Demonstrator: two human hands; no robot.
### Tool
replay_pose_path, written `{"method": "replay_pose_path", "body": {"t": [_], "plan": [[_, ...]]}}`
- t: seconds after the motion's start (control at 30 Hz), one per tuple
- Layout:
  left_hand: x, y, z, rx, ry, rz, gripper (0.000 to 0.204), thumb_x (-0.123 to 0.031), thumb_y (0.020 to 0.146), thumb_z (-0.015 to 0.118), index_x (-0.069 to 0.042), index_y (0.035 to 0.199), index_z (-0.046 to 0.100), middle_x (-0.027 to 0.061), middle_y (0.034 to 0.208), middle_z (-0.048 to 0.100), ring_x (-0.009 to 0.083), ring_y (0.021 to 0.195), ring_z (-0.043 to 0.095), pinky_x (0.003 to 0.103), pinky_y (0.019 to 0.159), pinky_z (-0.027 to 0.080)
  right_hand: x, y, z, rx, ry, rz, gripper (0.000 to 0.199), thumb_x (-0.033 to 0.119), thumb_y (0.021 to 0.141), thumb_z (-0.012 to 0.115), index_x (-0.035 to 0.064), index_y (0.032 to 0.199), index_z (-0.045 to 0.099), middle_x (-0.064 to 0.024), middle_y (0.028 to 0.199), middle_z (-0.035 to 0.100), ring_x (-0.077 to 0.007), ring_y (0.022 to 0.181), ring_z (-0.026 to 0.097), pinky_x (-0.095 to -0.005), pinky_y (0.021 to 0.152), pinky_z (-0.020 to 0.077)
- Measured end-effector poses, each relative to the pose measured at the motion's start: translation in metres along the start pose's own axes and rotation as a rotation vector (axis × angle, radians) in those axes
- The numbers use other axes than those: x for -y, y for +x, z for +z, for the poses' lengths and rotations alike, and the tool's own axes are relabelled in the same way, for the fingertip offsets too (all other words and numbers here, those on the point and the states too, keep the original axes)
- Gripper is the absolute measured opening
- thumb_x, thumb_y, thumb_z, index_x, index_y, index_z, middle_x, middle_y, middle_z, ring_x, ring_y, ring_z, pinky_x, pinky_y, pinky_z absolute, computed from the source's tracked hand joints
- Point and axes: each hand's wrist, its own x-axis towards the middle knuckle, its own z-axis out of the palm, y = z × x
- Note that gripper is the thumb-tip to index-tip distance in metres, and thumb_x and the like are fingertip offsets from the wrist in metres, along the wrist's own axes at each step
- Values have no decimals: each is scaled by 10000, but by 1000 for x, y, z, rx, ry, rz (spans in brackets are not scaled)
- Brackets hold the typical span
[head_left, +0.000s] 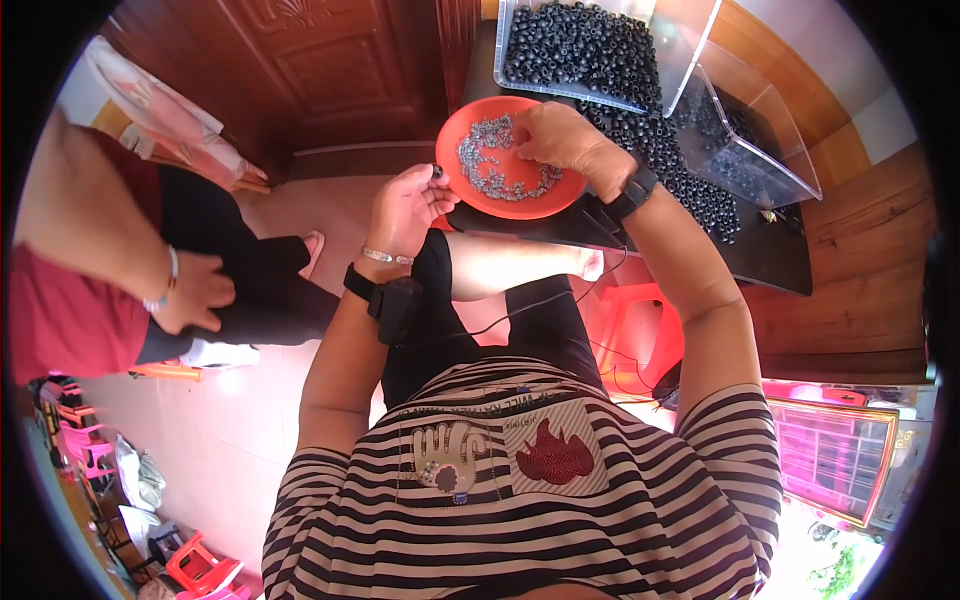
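My left hand [402, 212] is raised at the left edge of an orange-red bowl [512, 172]. Between its thumb and fingertips it holds a small black ring-like part [437, 172]. Many tiny silver metal pieces [484, 183] lie in the bowl, spread in a rough ring around its bare middle. My right hand [568, 138] reaches over the bowl's far right rim, fingers bent together and pointing down at the pieces. Whatever its fingertips may pinch is too small to make out. Both wrists carry dark bands.
A clear bin [580, 50] of black ring-like parts stands at the back of the dark table [770, 262]. Loose black parts [690, 190] spread beside a second clear bin [760, 165]. At left is another person's hand [190, 295]. A thin cable [545, 298] hangs near my knees, beside a red stool [640, 330].
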Motion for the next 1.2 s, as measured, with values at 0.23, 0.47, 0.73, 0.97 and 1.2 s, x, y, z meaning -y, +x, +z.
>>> {"method": "replay_pose_path", "body": {"t": [0.23,0.47,0.73,0.97,1.2], "plan": [[6,-27,7,67,54,17,193,-205,925,479,-38,890,569,88,901,630,211,819,619,319,768,471,10,2,10,-31,-28,-97,157,132,701,615,68,830,677,-148,809,668,-319,824,643,-402,744,502],[3,-46,2,49,88,34,208,-226,937,455,-48,917,559,91,939,622,226,886,613,329,801,456,-3,-8,9,-148,167,-60,231,136,735,644,75,951,699,-152,839,680,-282,797,664,-371,741,513],[-15,-49,22,147,35,139,177,-221,917,488,-61,913,564,69,919,624,180,803,606,294,729,452,-2,-36,-12,-75,991,13,217,111,894,593,-5,1069,648,-35,849,664,-75,748,569,-218,685,462],[-3,-28,51,237,34,117,198,-230,919,496,-51,926,582,73,915,628,174,796,606,290,705,457,-8,-45,1,-153,1146,36,204,159,894,615,16,1033,660,-13,837,661,-68,741,578,-208,707,470],[-3,-12,59,184,76,137,187,-216,916,508,-48,973,568,80,932,630,183,807,609,296,711,457,-7,-48,0,-150,1127,29,182,124,873,640,7,1012,637,-20,866,655,-70,747,557,-216,728,460]]}}
